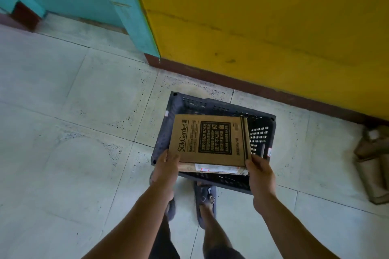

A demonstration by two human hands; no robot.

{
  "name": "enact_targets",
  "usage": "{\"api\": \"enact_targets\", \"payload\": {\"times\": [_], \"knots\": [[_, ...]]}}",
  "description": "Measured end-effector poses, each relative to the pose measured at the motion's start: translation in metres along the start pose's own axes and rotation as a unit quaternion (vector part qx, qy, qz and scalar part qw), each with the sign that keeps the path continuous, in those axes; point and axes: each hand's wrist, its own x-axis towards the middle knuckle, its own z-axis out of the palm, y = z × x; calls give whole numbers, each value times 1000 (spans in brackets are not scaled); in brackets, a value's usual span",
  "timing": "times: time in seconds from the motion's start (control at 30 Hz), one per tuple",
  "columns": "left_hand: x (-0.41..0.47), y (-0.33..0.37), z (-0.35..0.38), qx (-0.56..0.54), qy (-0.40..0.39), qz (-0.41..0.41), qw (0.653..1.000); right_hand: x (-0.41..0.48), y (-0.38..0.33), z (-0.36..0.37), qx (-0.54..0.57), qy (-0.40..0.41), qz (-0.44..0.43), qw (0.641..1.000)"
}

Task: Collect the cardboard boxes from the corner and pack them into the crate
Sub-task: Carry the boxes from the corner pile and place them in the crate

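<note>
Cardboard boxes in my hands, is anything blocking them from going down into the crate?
Nothing visible does: the left hand and right hand hold the flat cardboard boxes right over the open crate, though the boxes hide most of its inside.

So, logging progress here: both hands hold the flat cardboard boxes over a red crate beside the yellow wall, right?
Not quite: the crate is dark grey, not red. The head view shows the left hand and right hand holding the cardboard boxes over it, beside the yellow wall.
</note>
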Motion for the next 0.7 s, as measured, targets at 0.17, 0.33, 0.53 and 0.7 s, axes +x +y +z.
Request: {"api": "enact_targets", "payload": {"times": [0.17, 0.33, 0.53, 0.7], "knots": [[101, -18, 34, -45, -37, -114, 992, 55, 34, 50, -12, 43, 37, 998], [194, -45, 50, -34, -48, -87, 994, 119, 83, 106, 31, 68, 92, 993], [276, -80, 73, -71, 4, -96, 993, 188, 134, 161, 67, 72, 114, 989], [315, -93, 95, -147, 30, -126, 981, 241, 162, 193, 81, 70, 117, 987]]}}
